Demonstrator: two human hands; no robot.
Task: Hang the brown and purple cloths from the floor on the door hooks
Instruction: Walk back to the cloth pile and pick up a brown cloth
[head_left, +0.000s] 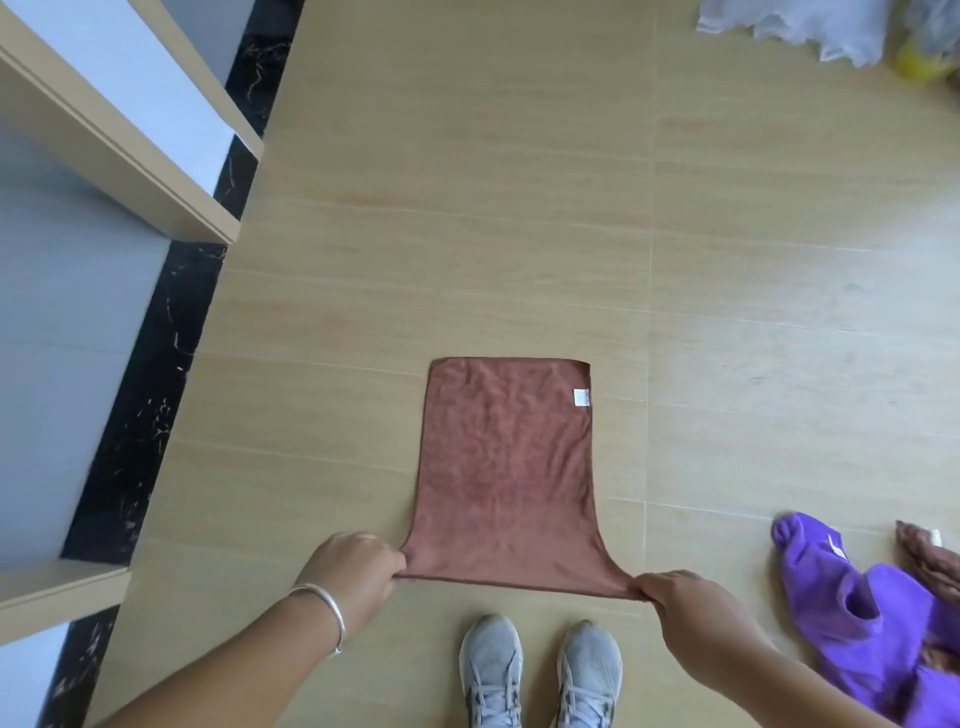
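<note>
Head view: left hand (358, 569) and right hand (685, 603) are each pinching a near corner of the flat brown rectangular microfibre cloth (506, 467), grips closed on fabric.

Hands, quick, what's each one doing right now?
Left hand: pinching the brown cloth's near left corner.
Right hand: pinching its near right corner.

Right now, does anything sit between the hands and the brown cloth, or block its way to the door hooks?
Nothing between them: the left hand and right hand each pinch a near corner of the brown cloth. The door hooks are out of view, so that path cannot be judged.
</note>
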